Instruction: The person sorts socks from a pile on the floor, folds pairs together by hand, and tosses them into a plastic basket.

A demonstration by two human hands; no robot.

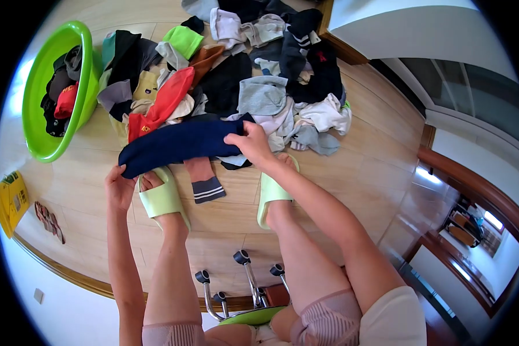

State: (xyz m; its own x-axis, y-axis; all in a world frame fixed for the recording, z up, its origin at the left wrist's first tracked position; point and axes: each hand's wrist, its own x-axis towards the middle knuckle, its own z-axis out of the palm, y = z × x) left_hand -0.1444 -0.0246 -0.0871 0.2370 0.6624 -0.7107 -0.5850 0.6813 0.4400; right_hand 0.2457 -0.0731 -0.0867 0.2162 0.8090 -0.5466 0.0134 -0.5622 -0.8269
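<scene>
A long navy sock (181, 143) is stretched sideways between my two hands, above the floor and my feet. My left hand (120, 189) pinches its left end, while my right hand (251, 145) grips the right end near its edge. Just beyond lies a big heap of loose socks, with a red sock (166, 102), a grey sock (263, 95) and black ones (222, 83) among them. A brownish-pink sock with a dark striped cuff (206, 185) lies between my feet, partly covered by the navy one.
At the left stands a green basin (37, 124) holding dark and red items. A yellow bag (11, 202) and brown sandals (49, 221) are farther left. Beneath me is a wheeled stool (251, 316). My feet wear light green slippers (162, 196).
</scene>
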